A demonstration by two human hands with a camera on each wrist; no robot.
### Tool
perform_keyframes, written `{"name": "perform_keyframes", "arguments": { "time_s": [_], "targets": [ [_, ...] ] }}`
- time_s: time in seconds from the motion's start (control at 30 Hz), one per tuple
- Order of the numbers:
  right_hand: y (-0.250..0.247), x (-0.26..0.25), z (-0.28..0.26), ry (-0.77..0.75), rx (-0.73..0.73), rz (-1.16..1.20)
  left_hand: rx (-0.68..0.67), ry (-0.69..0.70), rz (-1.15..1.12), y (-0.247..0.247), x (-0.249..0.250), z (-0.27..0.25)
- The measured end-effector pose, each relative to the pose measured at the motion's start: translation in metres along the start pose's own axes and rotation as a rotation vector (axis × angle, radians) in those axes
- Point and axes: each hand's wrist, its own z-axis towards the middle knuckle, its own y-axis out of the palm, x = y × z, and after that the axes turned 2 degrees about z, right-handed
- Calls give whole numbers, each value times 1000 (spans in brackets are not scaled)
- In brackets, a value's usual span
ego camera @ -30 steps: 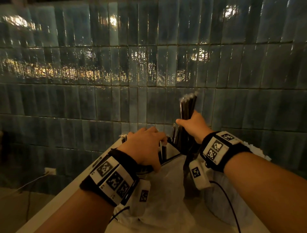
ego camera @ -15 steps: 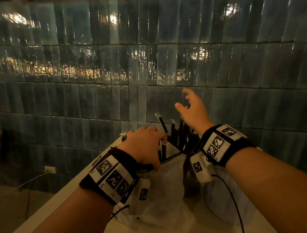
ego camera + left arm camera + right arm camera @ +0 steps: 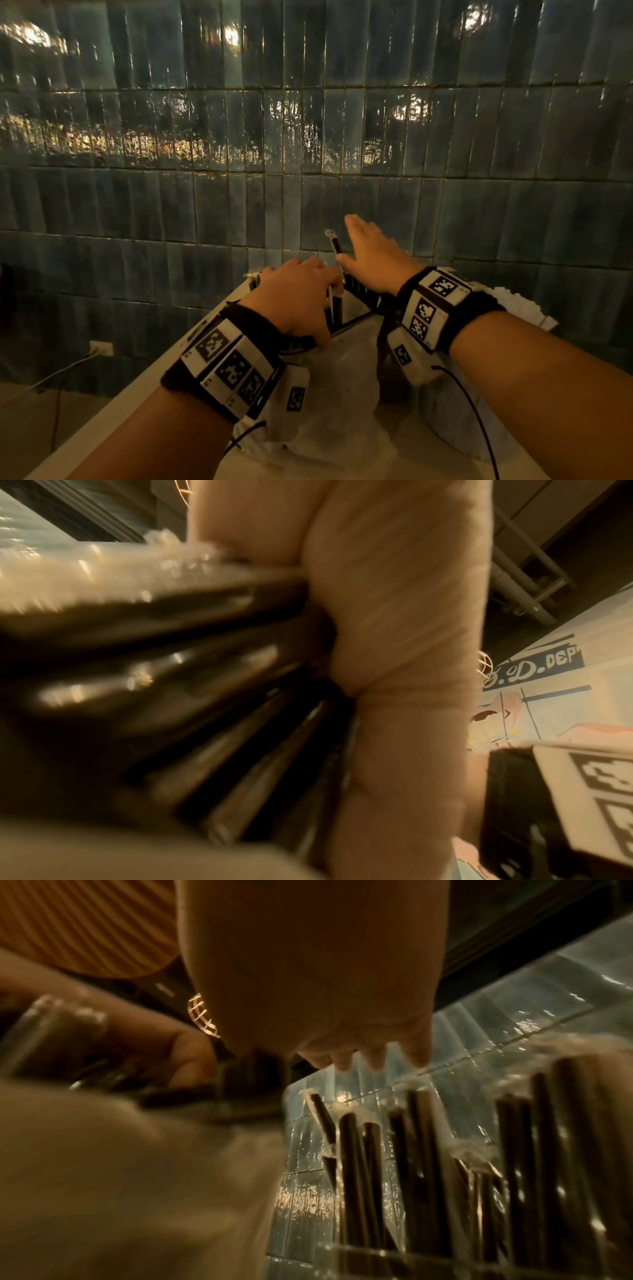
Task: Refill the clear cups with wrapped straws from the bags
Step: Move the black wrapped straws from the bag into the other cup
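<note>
My left hand [image 3: 308,291] is curled round a bundle of dark wrapped straws [image 3: 178,669] at the mouth of a clear plastic bag [image 3: 346,383] on the counter. Its fingers [image 3: 394,642] wrap the bundle. My right hand [image 3: 363,246] hovers flat, fingers straight, holding nothing, just above the straws [image 3: 421,1172] standing in a clear cup [image 3: 377,1259]. One straw [image 3: 334,241] sticks up beside its thumb. In the head view the right wrist hides most of the cup.
A dark glazed tile wall [image 3: 308,137] rises right behind the cup. The white counter [image 3: 113,411] ends at a left edge, with a wall socket [image 3: 101,348] and cable below. A white stack [image 3: 513,301] and a pale rounded object [image 3: 448,425] sit at right.
The right hand let go of the straw bundle it held upright over the cup, opened, and now hovers lower over the standing straws. The left hand kept its place on the bag's straws.
</note>
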Motion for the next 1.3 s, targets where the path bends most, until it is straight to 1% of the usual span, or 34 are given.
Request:
{"name": "perform_keyframes", "arguments": {
  "time_s": [0.07, 0.1, 0.13, 0.17, 0.2, 0.27, 0.3, 0.37, 0.47, 0.53, 0.63, 0.7, 0.73, 0.8, 0.9, 1.0, 1.07, 1.13, 1.3],
  "targets": [
    [4, -9, -1, -173, 38, -72, 6, -3, 3, -1, 1, 0],
    [7, -11, -1, -213, 24, -118, 8, -5, 0, -1, 2, -1],
    [10, -10, 0, -218, 0, -168, 10, -4, -4, -1, 2, -1],
    [13, -8, 1, -187, -36, -225, 14, -1, -9, -1, 2, -2],
    [16, -5, 1, -125, -81, -283, 18, 2, -14, -1, 1, -2],
    [18, 0, -2, 34, -156, -373, 19, 4, -14, -1, 0, -2],
    [18, 2, -4, 99, -168, -396, 17, 3, -14, -1, -1, -2],
    [15, 3, -9, 142, -160, -383, 17, 1, -16, -1, -1, -2],
    [3, 2, -17, 99, -121, -242, 12, -2, -19, 0, -1, 0],
    [-6, -2, -23, 42, -43, -111, 14, -5, -21, 0, -1, 1],
    [-10, -13, -36, -50, 154, 221, 21, -10, -29, 1, -2, 1],
    [-6, -20, -46, -57, 220, 455, 30, -14, -39, 0, -3, 0],
    [-3, -23, -51, -40, 217, 563, 35, -16, -42, 0, -3, 0],
    [7, -29, -60, 12, 151, 762, 48, -22, -45, 0, -3, -1],
    [25, -33, -74, 75, 33, 978, 64, -16, -57, 0, -3, -2],
    [38, -34, -90, 79, -66, 1172, 57, -18, -80, 0, -6, -3],
    [47, -33, -95, 66, -140, 1235, 50, -24, -94, 1, -9, -2],
    [60, -31, -96, 63, -192, 1229, 42, -28, -100, 1, -10, -1],
    [78, -24, -98, 130, -239, 1309, 43, -32, -97, 1, -11, 3]
  ]
}}
